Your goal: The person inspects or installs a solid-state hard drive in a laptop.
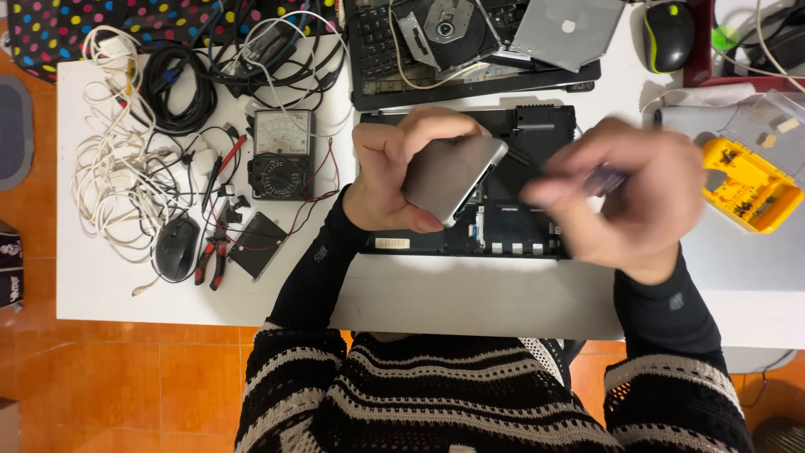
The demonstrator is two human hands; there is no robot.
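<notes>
My left hand [387, 172] grips a flat silver metal drive [449, 176], tilted above an opened black laptop base [511, 226] on the white table [470, 294]. My right hand [641, 197] is blurred with motion just right of the drive, over the laptop base. It pinches a small thin purplish piece [605, 178] between the fingers; what that piece is cannot be made out.
A yellow screwdriver-bit case [750, 184] lies at the right. An analog multimeter [283, 153], pliers [211, 260], a black mouse [176, 247] and tangled cables [126, 176] crowd the left. Another dismantled laptop [470, 42] and a second mouse [668, 35] sit at the back.
</notes>
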